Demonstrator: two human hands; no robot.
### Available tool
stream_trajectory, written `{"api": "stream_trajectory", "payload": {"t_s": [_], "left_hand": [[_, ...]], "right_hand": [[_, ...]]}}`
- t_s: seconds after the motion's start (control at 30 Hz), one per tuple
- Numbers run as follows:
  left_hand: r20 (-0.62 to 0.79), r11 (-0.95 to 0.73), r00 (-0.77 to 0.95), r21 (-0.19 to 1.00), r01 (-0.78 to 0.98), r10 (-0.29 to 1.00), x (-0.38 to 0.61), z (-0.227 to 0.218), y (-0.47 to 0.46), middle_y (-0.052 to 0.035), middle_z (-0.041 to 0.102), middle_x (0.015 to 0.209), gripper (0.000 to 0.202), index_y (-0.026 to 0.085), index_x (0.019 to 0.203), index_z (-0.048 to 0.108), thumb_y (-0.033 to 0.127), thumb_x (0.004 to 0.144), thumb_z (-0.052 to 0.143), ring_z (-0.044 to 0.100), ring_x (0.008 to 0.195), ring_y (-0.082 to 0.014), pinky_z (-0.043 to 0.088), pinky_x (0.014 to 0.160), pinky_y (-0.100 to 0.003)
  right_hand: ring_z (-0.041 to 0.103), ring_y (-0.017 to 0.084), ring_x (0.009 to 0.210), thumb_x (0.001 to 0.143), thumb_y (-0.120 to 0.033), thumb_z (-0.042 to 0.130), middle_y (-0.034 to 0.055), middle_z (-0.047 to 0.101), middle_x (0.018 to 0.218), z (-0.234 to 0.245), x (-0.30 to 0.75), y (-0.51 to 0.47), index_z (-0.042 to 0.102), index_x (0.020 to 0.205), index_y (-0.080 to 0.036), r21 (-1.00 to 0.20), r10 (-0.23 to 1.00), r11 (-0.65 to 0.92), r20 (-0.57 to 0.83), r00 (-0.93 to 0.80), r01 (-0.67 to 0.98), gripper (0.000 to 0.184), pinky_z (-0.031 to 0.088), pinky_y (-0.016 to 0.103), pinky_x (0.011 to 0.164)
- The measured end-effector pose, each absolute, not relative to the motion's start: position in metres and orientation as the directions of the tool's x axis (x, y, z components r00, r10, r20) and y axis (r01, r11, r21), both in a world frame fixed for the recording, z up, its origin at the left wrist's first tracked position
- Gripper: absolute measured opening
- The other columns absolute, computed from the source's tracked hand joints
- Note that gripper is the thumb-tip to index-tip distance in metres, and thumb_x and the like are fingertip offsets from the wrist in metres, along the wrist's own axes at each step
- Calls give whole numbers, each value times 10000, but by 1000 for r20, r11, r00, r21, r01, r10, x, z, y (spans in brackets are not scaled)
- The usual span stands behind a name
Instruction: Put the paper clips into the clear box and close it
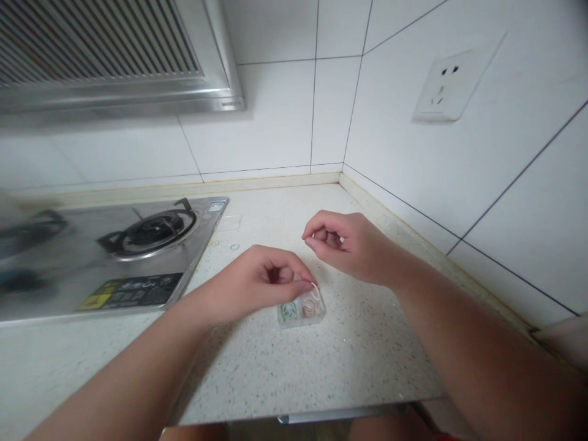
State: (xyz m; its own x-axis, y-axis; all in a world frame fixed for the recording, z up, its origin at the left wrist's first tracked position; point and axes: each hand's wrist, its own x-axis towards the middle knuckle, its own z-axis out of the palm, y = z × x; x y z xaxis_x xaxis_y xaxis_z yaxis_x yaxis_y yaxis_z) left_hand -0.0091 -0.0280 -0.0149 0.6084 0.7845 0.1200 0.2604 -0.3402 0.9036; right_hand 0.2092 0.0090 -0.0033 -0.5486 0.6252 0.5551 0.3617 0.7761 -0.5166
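Observation:
My left hand point(266, 278) is closed in a pinch on a small white elastic band point(316, 290), which curves out from the fingertips. Just below it, a clear compartment box point(301, 321) rests on the counter, its back part covered by the hand. Green bands point(288, 312) lie in its front left compartment, with brown bands point(309, 308) in the one to the right. Up and to the right, my right hand point(342, 245) hangs above the counter, thumb and fingertips pressed together; anything between them is too small to make out.
A yellow band point(215, 244) and a green band point(234, 247) lie on the speckled counter point(285, 373) near a clear flat lid point(228, 223). The gas stove point(156, 229) occupies the left, under a range hood point(215, 98). Tiled walls meet behind; one carries a socket point(441, 86).

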Motion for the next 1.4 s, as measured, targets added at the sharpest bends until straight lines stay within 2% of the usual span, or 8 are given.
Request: {"api": "stream_trajectory", "payload": {"t_s": [0.07, 0.23, 0.4, 0.63, 0.83, 1.03, 1.23, 1.4], "left_hand": [[83, -373, 637, 865, 336, 766, -8, -17, -27, 68, 364, 576, 193, 167, 885, 723, 347, 892, 656, 302, 533, -87, 220, 499, -242], [-16, -413, 701, 798, 439, 713, -5, -17, -28, 63, 435, 592, 201, 147, 922, 744, 308, 893, 626, 345, 546, -76, 258, 506, -213], [-67, -508, 721, 665, 547, 690, -7, -15, -27, 51, 497, 608, 197, 174, 921, 769, 302, 882, 625, 390, 551, -78, 273, 513, -219], [-17, -614, 714, 497, 613, 700, -4, -17, -25, 28, 603, 643, 172, 195, 871, 770, 272, 883, 617, 449, 553, -88, 282, 537, -239], [0, -688, 742, 372, 623, 671, -2, -15, -26, -1, 671, 677, 261, 174, 776, 745, 306, 935, 587, 529, 594, -102, 326, 579, -240], [118, -704, 726, 390, 593, 677, -2, -11, -30, -6, 723, 788, 168, 200, 883, 766, 238, 920, 607, 592, 677, -115, 373, 624, -227], [281, -644, 584, 437, 628, 761, -10, -11, -25, 34, 584, 588, 178, 210, 924, 769, 285, 908, 608, 479, 528, -95, 323, 530, -223], [406, -571, 416, 426, 702, 814, -32, -12, -4, 26, 572, 593, 247, 201, 891, 760, 366, 922, 579, 463, 537, -104, 320, 526, -229]], "right_hand": [[466, 67, 540, 873, -184, 611, -54, 559, 635, -4, 209, 10, 640, 904, -170, -505, 626, 777, 547, -556, 377, 45, 367, 206, 542], [470, 63, 531, 873, -183, 604, -56, 572, 626, -4, 209, 10, 640, 899, -167, -466, 620, 783, 519, -588, 413, 47, 358, 211, 563], [465, 58, 528, 875, -199, 606, -57, 583, 626, -2, 209, 7, 643, 897, -175, -419, 626, 779, 482, -613, 467, 49, 339, 209, 564], [454, 59, 532, 882, -205, 598, -54, 578, 627, -1, 209, 7, 653, 912, -177, -366, 629, 777, 458, -629, 511, 69, 327, 210, 573], [446, 61, 537, 886, -213, 595, -57, 570, 618, -1, 210, 7, 658, 921, -180, -310, 626, 778, 446, -639, 546, 79, 318, 215, 585], [450, 68, 543, 894, -224, 592, -55, 572, 615, -2, 210, 7, 660, 921, -185, -273, 620, 782, 436, -652, 561, 83, 306, 228, 593], [457, 74, 551, 884, -226, 599, -51, 575, 621, -2, 210, 11, 659, 913, -191, -282, 638, 768, 410, -652, 575, 74, 303, 234, 594], [456, 81, 544, 892, -235, 578, -47, 572, 612, -6, 214, 18, 661, 917, -198, -330, 684, 730, 363, -633, 599, 94, 304, 240, 587]]}}
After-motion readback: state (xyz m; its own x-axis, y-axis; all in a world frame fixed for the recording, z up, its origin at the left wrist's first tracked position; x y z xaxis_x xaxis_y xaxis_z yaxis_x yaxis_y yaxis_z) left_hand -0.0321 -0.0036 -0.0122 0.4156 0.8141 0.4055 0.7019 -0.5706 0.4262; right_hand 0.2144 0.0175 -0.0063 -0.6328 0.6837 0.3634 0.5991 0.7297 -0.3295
